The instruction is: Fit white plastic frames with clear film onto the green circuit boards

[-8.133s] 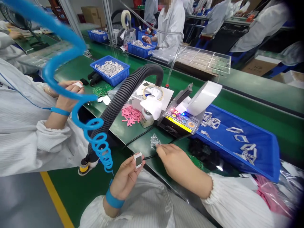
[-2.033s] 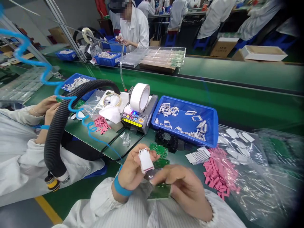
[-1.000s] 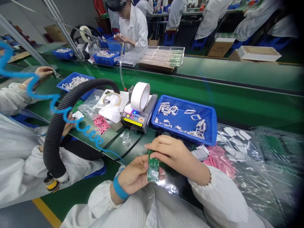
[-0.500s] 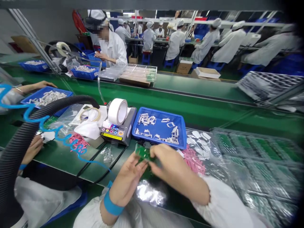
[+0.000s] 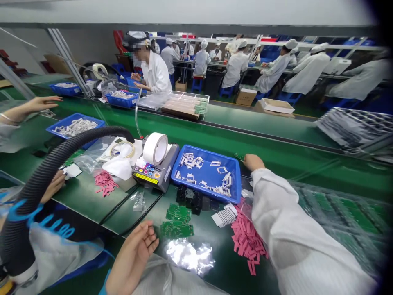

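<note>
My right hand (image 5: 254, 162) reaches past the far right corner of the blue tray (image 5: 238, 180) and grips a small green circuit board (image 5: 238, 156) by its end. White plastic frames (image 5: 221, 169) lie loose in that tray. My left hand (image 5: 139, 243) is open and holds nothing, palm turned up with fingers loosely curled. Just right of its fingertips, several green circuit boards (image 5: 177, 230) overlap on the green bench. Behind them, against the tray's front, stand small black parts (image 5: 188, 198).
A tape dispenser (image 5: 152, 176) bearing a white tape roll (image 5: 155, 148) stands left of the tray. Pink strips (image 5: 248, 237) and white pads (image 5: 225, 216) lie to the right, near plastic trays of boards (image 5: 334, 209). A black hose (image 5: 61, 155) arches at left beside a co-worker's hand (image 5: 53, 186).
My hands have come apart. The right one moved away from me and to the right with a circuit board; the left let go and dropped back toward my body.
</note>
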A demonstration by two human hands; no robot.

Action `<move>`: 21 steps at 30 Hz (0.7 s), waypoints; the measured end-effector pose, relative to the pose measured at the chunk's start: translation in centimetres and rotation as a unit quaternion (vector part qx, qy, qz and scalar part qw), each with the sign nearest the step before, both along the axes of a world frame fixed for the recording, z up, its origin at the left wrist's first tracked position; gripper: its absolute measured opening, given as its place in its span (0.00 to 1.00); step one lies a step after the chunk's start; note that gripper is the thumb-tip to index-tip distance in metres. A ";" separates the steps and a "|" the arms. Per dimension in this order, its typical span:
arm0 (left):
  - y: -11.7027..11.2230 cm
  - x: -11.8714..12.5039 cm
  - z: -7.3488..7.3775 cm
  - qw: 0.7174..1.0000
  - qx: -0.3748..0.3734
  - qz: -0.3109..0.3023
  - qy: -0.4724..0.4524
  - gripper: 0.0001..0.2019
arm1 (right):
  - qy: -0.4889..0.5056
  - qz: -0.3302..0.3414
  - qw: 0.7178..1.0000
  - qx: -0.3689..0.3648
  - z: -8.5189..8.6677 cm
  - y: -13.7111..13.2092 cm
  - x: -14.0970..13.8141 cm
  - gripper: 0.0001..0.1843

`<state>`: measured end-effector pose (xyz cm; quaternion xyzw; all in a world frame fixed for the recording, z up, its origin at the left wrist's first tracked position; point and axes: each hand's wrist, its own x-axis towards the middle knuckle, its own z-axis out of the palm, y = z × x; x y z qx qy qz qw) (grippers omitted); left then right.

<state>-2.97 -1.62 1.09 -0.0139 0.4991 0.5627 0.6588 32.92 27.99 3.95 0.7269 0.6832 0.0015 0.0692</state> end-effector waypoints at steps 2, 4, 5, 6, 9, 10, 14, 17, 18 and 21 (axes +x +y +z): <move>-0.1 0.0 -0.2 1.000 -0.003 0.007 0.007 0.04 | -0.007 0.018 1.000 0.009 0.6 0.0 -0.2 0.17; 0.1 0.1 -0.5 1.000 -0.003 0.001 0.008 0.04 | -0.006 0.060 0.998 0.024 1.6 -0.7 -1.0 0.17; 0.3 0.3 -0.6 1.000 0.000 -0.008 0.003 0.05 | -0.002 0.093 0.995 0.027 2.1 -1.4 -1.6 0.17; 0.5 0.4 -0.6 1.000 0.007 -0.021 -0.004 0.06 | 0.003 0.132 0.991 0.023 2.4 -2.3 -2.3 0.17; 1.0 1.2 -0.3 0.997 0.040 -0.061 -0.025 0.07 | 0.005 0.229 0.973 -0.009 1.9 -5.5 -5.0 0.13; 1.1 1.5 -0.1 0.996 0.050 -0.071 -0.029 0.07 | -0.003 0.242 0.970 -0.017 1.4 -6.5 -5.8 0.12; 1.5 2.1 0.7 0.992 0.076 -0.092 -0.046 0.05 | -0.030 0.244 0.969 -0.007 0.2 -8.1 -7.3 0.13; 1.5 2.0 1.0 0.989 0.092 -0.101 -0.061 0.05 | -0.027 0.244 0.969 0.023 1.4 -8.6 -7.3 0.12; 1.5 2.0 1.0 0.987 0.098 -0.107 -0.067 0.05 | -0.019 0.246 0.968 0.040 2.1 -9.2 -7.5 0.12; 1.5 2.2 1.1 0.977 0.109 -0.153 -0.097 0.10 | 0.113 0.322 0.932 0.120 3.3 -13.8 -9.5 0.10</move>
